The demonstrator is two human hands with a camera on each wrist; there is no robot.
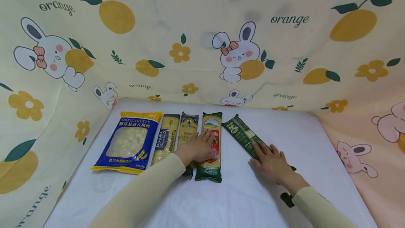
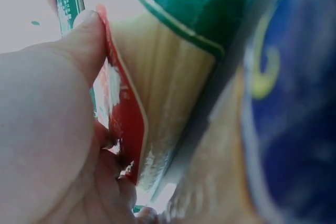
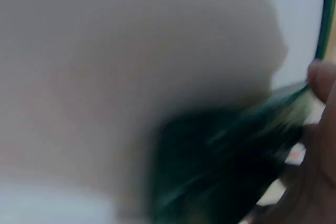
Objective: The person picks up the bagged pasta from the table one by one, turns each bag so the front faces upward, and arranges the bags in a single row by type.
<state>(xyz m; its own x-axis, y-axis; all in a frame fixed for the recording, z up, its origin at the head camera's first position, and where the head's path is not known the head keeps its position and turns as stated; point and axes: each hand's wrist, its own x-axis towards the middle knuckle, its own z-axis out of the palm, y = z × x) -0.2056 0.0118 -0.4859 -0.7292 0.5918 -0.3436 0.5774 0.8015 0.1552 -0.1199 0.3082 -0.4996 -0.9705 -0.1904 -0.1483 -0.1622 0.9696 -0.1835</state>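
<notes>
My left hand [image 1: 197, 147] lies over a red-labelled spaghetti pack [image 1: 207, 171] with green ends, its fingers stretched across the label. In the left wrist view, the thumb [image 2: 86, 45] touches the edge of the red label. On the right, my right hand [image 1: 272, 163] holds a dark green pasta pack [image 1: 242, 133] that lies slanted, its far end toward the left. The thumb is at the pack's left side and the fingers reach over it, covering its middle. The right wrist view shows the green wrapper [image 3: 220, 166] blurred beside the fingers.
Left of the red-labelled pack lie a narrow pasta pack [image 1: 188, 124], partly under the left hand, a spaghetti pack [image 1: 166, 133] with a dark blue label, and a wide blue-and-yellow orecchiette bag [image 1: 126, 143]. A white table [image 1: 234, 203] bears them; patterned cloth [image 1: 196, 27] hangs behind.
</notes>
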